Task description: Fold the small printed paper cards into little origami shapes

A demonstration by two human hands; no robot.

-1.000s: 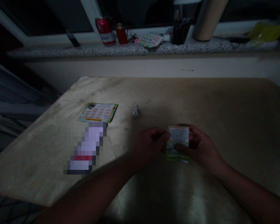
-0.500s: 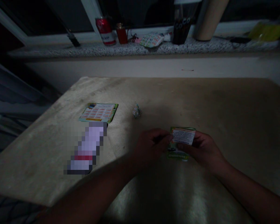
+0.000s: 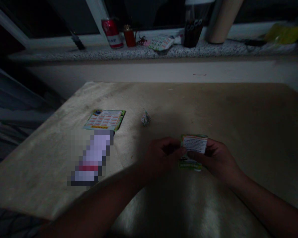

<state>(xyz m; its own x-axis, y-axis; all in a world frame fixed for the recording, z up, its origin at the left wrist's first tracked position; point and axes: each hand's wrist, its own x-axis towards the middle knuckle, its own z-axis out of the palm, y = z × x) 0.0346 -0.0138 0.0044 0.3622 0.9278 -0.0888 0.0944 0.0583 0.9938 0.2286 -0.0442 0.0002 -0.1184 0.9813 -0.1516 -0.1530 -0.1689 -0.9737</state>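
Observation:
A small printed card (image 3: 194, 144), green-edged with a white block of text, is held up between my two hands above the table. It may be folded or more than one sheet; I cannot tell. My right hand (image 3: 218, 158) grips its right side, thumb lying across the front and fingers behind. At the left edge, the thumb and fingers of my left hand (image 3: 164, 153) pinch the card. A crumpled bit of paper (image 3: 145, 118) lies beyond my left hand.
On the table (image 3: 238, 115), to the left, lie another printed card (image 3: 105, 119) and a blurred phone-like object (image 3: 94, 158). Along the granite windowsill (image 3: 94, 54) stand a red can (image 3: 112, 33), an orange-red bottle (image 3: 129, 35), a crumpled wrapper (image 3: 161, 43), a dark cup (image 3: 193, 29) and a beige cylinder (image 3: 218, 23).
My left thumb has shifted slightly right and down over the card's left edge. The card and my right hand stay almost in place.

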